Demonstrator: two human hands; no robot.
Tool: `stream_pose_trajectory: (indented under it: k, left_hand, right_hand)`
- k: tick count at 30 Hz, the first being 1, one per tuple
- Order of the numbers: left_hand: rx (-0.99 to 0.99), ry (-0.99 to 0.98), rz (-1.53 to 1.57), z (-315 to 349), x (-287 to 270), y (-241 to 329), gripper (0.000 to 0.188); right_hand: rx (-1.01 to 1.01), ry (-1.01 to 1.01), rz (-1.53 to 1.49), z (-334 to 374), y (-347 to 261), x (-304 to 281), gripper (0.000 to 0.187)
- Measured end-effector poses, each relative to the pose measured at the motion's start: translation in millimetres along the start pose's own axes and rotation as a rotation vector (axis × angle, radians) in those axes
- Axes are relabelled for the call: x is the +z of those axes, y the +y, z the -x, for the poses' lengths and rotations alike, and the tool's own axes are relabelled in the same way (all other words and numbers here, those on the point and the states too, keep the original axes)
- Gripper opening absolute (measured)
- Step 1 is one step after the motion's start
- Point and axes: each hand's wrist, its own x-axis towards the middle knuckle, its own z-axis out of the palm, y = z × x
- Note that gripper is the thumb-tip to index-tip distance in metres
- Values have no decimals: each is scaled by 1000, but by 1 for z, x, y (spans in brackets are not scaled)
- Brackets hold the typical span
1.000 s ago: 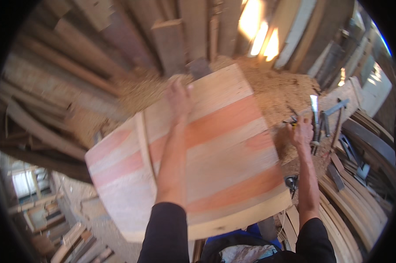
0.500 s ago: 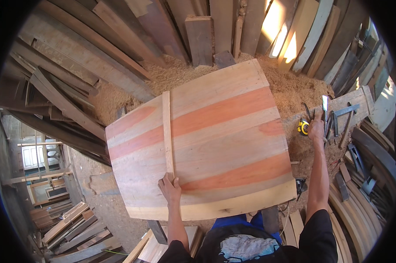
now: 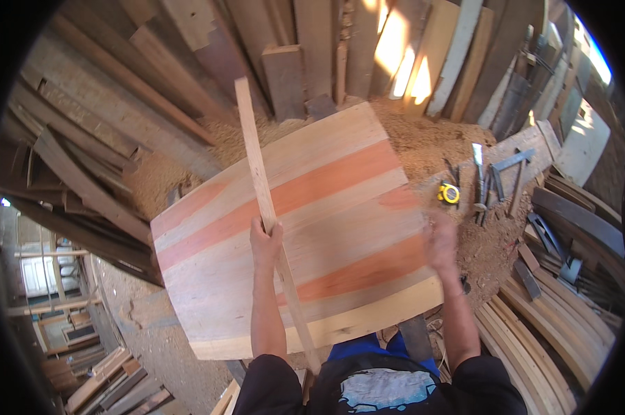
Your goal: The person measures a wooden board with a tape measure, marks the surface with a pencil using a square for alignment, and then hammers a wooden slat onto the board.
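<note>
My left hand is closed around a long, narrow wooden strip near its middle. The strip slants over a broad wooden panel with pale and reddish bands; its far end sticks out past the panel's back edge and its near end comes close to my shirt. Smeared by motion, my right hand is at the panel's right edge; whether anything is in its fingers cannot be made out. Beyond that hand lie a yellow tape measure, a chisel and a try square.
The tools lie on and beside a worn plank at the right. Sawdust covers the ground behind the panel, where upright boards lean. Curved timbers are stacked at the lower right, offcuts at the lower left.
My left hand has taken up the strip, which now reaches past both the panel's far and near edges. My right hand has come back from the tools toward the panel. The view has shifted slightly.
</note>
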Motion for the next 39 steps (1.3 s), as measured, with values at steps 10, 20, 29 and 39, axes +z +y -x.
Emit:
stream_pose_trajectory:
  k: [10,20,29,39]
  left_hand:
    - [53,-92,538,-62,121,120,34]
    - [163,-151,-379,-35,173,32,80]
    - [390,-71,-361,-106,199,57,94]
    - [577,-75,-536,-61,210,47,95]
  right_hand:
    - [477,-583,-733,107,-161,-25,41]
    - [563,-462,-407,191,-100,-62,37]
    - [596,-425,-93,207,-131,-72,58]
    - [689,-347,-144,226,-121,-60,55]
